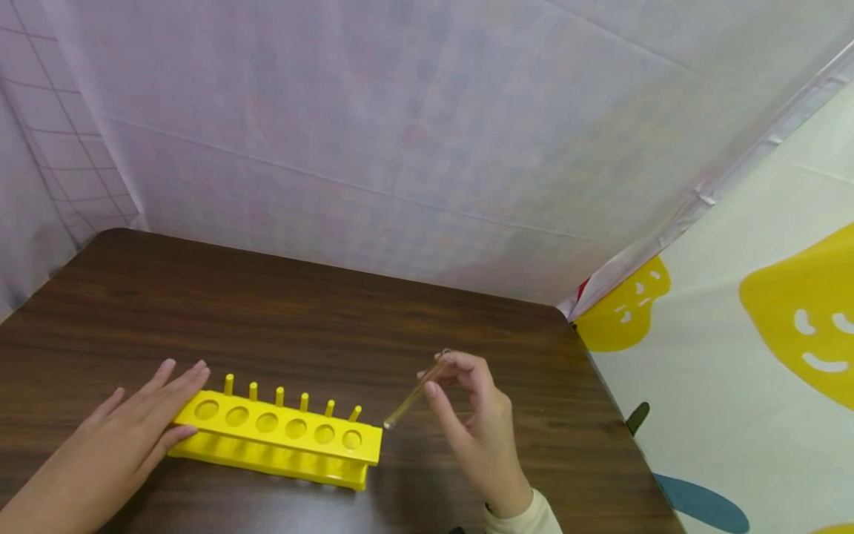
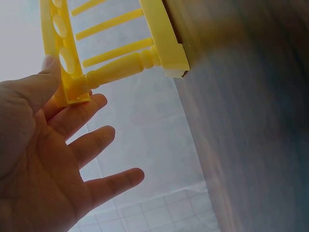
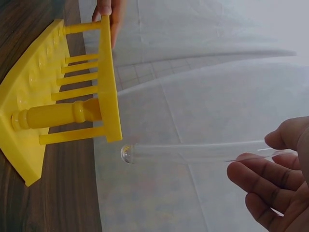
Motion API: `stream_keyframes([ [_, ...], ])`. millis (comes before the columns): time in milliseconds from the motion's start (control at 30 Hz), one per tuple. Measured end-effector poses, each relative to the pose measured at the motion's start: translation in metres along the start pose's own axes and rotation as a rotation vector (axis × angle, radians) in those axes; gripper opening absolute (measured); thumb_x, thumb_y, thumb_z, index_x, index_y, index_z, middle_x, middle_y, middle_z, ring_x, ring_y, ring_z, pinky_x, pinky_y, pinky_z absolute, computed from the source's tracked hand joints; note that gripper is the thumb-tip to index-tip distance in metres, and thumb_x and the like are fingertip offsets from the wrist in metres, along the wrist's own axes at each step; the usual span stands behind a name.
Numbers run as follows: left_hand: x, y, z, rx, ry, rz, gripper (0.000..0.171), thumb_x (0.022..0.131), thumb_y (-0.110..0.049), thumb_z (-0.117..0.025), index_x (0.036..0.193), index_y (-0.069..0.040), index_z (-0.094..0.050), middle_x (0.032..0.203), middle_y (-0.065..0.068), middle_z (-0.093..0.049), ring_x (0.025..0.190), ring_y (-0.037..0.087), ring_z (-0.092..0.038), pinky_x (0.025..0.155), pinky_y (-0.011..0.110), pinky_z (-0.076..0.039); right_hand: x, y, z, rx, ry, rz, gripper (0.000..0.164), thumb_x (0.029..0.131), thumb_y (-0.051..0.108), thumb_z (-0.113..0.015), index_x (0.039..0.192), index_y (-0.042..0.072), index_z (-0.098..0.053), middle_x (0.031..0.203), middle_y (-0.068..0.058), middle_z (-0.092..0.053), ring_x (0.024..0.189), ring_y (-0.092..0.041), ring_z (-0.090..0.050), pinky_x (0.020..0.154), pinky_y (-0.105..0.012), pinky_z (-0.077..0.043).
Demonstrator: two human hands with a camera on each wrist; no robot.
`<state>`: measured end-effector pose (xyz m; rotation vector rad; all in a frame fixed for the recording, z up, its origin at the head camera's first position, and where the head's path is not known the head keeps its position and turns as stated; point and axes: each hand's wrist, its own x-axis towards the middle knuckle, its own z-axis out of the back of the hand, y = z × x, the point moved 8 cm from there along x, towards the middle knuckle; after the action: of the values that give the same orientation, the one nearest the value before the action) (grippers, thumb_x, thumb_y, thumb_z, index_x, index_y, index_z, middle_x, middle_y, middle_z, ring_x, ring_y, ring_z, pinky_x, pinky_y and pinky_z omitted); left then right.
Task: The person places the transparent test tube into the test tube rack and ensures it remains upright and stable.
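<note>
A yellow test tube rack (image 1: 281, 434) stands on the table, with a row of round holes on top and several pegs along its back. My left hand (image 1: 136, 426) grips its left end between thumb and forefinger; in the left wrist view the other fingers (image 2: 113, 186) spread away from it. My right hand (image 1: 482, 426) pinches a clear glass test tube (image 1: 412, 399) near its upper end. The tube is tilted, its rounded bottom just off the rack's right end. In the right wrist view the test tube (image 3: 188, 152) looks see-through, apart from the rack (image 3: 112, 92).
The dark wood-grain table (image 1: 300, 311) reaches back to a pale hanging curtain (image 1: 347, 133). At the right hangs a white cloth (image 1: 720, 311) with yellow smiling shapes, beside the table's right edge.
</note>
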<state>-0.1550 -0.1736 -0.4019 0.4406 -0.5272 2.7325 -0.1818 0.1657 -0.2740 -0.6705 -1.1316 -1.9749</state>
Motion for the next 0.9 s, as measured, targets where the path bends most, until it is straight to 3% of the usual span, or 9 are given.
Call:
stream_keyframes([
  [467, 0.001, 0.001, -0.001, 0.001, 0.033, 0.026, 0.073, 0.101, -0.029, -0.068, 0.162, -0.013, -0.032, 0.158, 0.017, -0.043, 0.143, 0.047, -0.039, 0.106, 0.081, -0.026, 0.002, 0.013, -0.010, 0.092, 0.002, 0.053, 0.035, 0.090, -0.017, -0.066, 0.122, -0.010, -0.054, 0.102, -0.015, -0.071, 0.095, -0.025, -0.072, 0.094, -0.031, -0.058],
  [900, -0.002, -0.005, 0.005, -0.008, -0.040, -0.015, 0.074, 0.099, -0.029, -0.069, 0.162, -0.014, -0.033, 0.155, 0.016, -0.048, 0.141, 0.045, -0.043, 0.106, 0.079, -0.029, -0.002, 0.017, -0.032, 0.124, 0.100, 0.090, 0.036, 0.091, -0.013, -0.067, 0.123, -0.008, -0.053, 0.103, -0.016, -0.071, 0.094, -0.025, -0.072, 0.089, -0.035, -0.061],
])
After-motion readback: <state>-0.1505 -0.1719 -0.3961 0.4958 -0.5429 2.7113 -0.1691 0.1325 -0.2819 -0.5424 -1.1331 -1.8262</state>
